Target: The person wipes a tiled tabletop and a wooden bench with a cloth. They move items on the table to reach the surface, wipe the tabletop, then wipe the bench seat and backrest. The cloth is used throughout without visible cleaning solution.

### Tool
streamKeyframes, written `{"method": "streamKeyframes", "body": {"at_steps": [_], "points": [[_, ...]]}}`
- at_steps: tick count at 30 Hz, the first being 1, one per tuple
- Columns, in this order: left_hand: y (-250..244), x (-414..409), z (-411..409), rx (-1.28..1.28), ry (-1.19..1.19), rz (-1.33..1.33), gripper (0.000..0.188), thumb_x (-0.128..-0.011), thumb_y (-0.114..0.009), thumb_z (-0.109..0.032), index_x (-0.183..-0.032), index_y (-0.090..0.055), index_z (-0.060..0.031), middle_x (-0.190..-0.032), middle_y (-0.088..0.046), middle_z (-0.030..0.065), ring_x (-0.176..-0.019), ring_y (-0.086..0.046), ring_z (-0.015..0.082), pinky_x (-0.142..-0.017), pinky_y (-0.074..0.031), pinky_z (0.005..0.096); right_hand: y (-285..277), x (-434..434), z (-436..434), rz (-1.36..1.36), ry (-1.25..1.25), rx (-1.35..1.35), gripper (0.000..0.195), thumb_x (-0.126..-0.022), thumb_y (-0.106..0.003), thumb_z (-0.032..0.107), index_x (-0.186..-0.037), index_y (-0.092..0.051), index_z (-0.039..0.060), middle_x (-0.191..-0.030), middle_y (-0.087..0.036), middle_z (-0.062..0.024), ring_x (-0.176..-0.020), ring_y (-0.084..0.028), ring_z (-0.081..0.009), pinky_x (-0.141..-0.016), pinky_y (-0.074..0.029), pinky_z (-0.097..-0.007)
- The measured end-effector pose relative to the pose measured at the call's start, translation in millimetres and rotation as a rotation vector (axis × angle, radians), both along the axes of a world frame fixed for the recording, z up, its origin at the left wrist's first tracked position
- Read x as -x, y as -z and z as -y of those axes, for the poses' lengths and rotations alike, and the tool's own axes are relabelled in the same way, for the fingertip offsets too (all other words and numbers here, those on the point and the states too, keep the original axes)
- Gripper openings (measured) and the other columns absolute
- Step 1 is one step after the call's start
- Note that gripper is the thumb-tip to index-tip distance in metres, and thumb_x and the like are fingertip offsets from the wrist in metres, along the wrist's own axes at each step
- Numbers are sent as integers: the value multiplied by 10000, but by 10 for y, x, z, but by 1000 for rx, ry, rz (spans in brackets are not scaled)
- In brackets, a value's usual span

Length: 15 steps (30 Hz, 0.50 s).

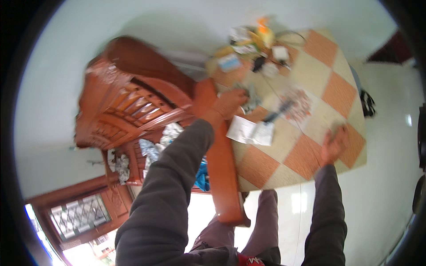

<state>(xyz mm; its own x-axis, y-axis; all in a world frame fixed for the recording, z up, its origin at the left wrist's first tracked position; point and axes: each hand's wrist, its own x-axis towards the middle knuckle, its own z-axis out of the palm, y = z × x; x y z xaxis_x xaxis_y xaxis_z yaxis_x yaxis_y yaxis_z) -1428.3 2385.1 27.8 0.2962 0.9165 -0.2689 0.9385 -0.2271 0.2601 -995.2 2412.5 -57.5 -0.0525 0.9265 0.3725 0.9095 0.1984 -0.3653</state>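
Observation:
My left hand (231,102) reaches over the wooden bench's armrest, its fingers at a crumpled greyish item (253,96) on the checkered table (293,143); blur hides whether they grip it. Over the table's right part is my right hand (334,143), blurred, with a small greyish thing (337,128) at its fingertips; whether it is held is unclear. Between the hands, a pile of small pinkish-white pieces (297,104) lies on the table, with a dark slender tool (278,113) reaching into it. An unfolded white paper (251,130) bearing print lies nearer to me.
At the table's far side stand a yellow bottle with an orange top (265,33), a blue-and-white packet (229,62), a white box (280,53) and a dark cable. The bench armrest (221,166) borders the table's left edge. Cloths (149,151) lie on the bench seat.

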Motion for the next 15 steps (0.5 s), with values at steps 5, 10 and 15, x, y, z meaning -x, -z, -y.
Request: {"method": "streamKeyframes", "body": {"at_steps": [5,10,15], "points": [[-1270,587,317,-878,-130,-52,374,-781,-603,-37,-1143,-678,-96,-1332,-572,107,-1158,-592,306,-897,-516,434,-91,148,113,-77,13,95,502,-931,-608,278,-1319,-513,-26,-1383,-494,-234,-1286,-459,-403,-1080,-371,-488],[-2742,1285,276,-1296,-204,-313,443,-782,-589,-34,-1199,-681,-150,-1314,-581,104,-1217,-532,330,-976,-451,453,201,88,78,-265,37,144,444,-972,-577,264,-1289,-524,-42,-1364,-498,-227,-1288,-459,-381,-1068,-387,-463],[-3069,2073,77,-985,-149,-350,307,-807,-601,-58,-1088,-674,-158,-1170,-613,71,-1164,-555,294,-947,-462,439,47,652,668,-567,-195,243,379,-996,-550,259,-1259,-554,-14,-1286,-543,-152,-1181,-537,-282,-1010,-438,-393]]}}
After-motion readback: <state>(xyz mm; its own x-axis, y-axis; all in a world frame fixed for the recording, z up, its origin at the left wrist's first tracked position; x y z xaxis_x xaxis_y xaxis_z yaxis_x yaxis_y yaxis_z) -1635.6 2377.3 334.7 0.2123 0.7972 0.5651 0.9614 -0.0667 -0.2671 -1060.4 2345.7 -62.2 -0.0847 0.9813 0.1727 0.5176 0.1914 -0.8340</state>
